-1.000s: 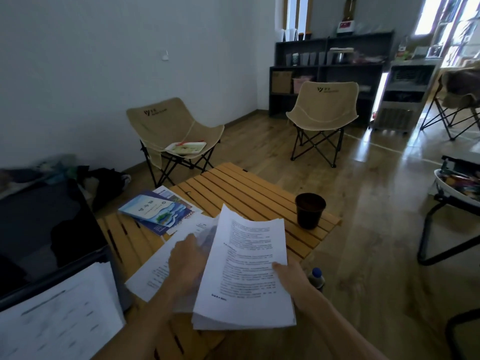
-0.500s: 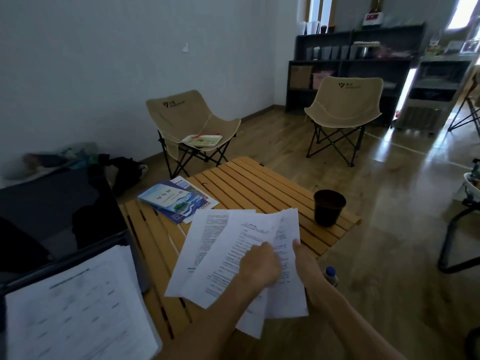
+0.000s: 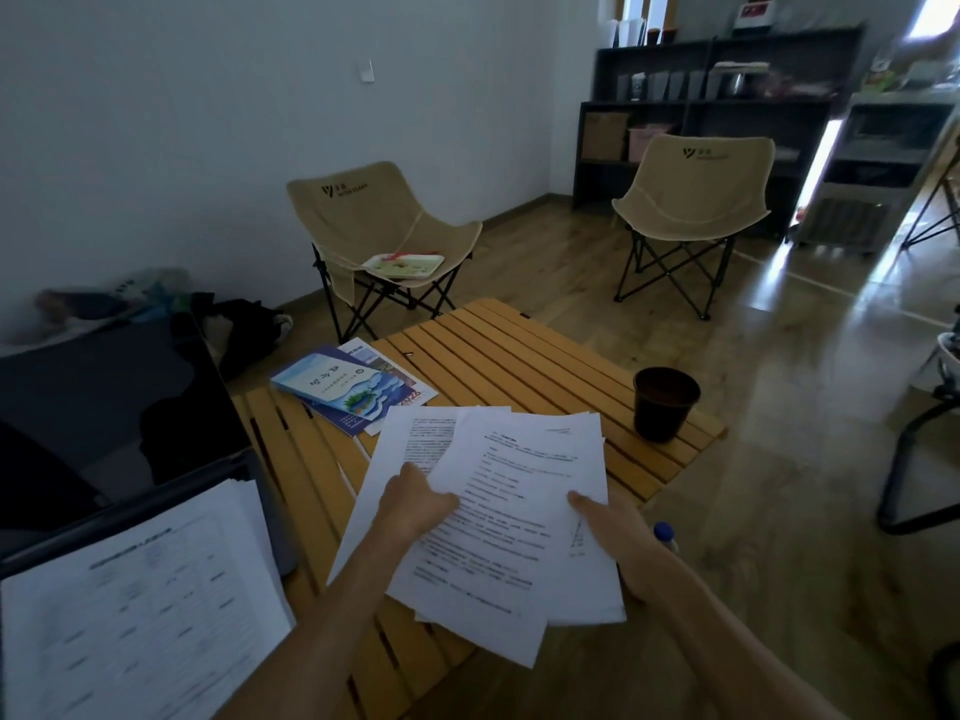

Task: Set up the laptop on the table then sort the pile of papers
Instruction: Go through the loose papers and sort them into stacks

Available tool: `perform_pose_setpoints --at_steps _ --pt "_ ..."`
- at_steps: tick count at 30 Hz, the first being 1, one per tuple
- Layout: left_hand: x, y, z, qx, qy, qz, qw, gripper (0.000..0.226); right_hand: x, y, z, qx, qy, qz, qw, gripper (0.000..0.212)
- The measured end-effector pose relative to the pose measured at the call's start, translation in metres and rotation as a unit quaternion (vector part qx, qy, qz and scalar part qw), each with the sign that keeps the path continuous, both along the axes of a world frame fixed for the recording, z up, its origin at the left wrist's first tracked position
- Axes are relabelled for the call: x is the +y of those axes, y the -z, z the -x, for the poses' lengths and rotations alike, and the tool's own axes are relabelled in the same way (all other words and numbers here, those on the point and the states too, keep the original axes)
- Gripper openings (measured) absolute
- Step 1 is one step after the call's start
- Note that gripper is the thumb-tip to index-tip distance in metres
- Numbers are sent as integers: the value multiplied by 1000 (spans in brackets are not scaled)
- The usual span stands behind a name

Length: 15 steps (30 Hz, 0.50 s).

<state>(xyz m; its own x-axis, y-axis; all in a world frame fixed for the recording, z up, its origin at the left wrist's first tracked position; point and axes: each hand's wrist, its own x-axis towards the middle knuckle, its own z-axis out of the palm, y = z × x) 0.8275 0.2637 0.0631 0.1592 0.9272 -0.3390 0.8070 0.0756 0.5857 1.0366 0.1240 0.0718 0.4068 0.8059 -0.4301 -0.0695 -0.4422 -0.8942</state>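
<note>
A fanned pile of printed white papers [image 3: 509, 491] hangs over the near right part of the wooden slatted table [image 3: 498, 350]. My left hand [image 3: 415, 504] pinches the upper sheets from the left. On the pile's right edge my right hand [image 3: 618, 532] grips the sheets, thumb on top. An open laptop [image 3: 104, 407] with a dark screen stands at the left, and another stack of printed sheets [image 3: 135, 615] lies on its keyboard.
Blue booklets [image 3: 348, 389] lie at the table's far left. A dark cup [image 3: 665, 402] stands near the right edge. A bottle cap [image 3: 665, 530] shows below my right wrist. Two beige folding chairs [image 3: 384, 236] [image 3: 691, 189] and a dark shelf [image 3: 717, 106] stand behind.
My left hand has slid a top sheet out toward the left, fanning the pile wider. My right hand has shifted to the pile's right edge. The view has tilted slightly.
</note>
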Motion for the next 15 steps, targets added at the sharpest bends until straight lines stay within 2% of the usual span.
perform_pose_setpoints --at_steps 1,3,6,9,11,13,15 --pt "0 0 -2 -17 0 0 1000 57 0 0 0 12 3 -7 1000 13" --pt "-7 3 -10 6 0 -23 1000 42 0 0 0 20 -4 -15 1000 14" --pt "-27 5 -27 -1 8 -78 997 38 -3 -2 -1 11 -18 -9 1000 16" --pt "-23 8 -13 -11 22 -115 993 27 -3 -4 -1 -2 -31 -2 1000 23" --pt "-4 9 16 31 -50 -140 988 31 -2 -5 -2 -12 -24 -6 1000 27" --pt "11 8 42 35 -97 -106 989 39 -1 -7 0 -16 -26 -7 1000 30" --pt "19 -1 49 -46 -106 -29 993 29 0 -9 1 -20 -32 -6 999 30"
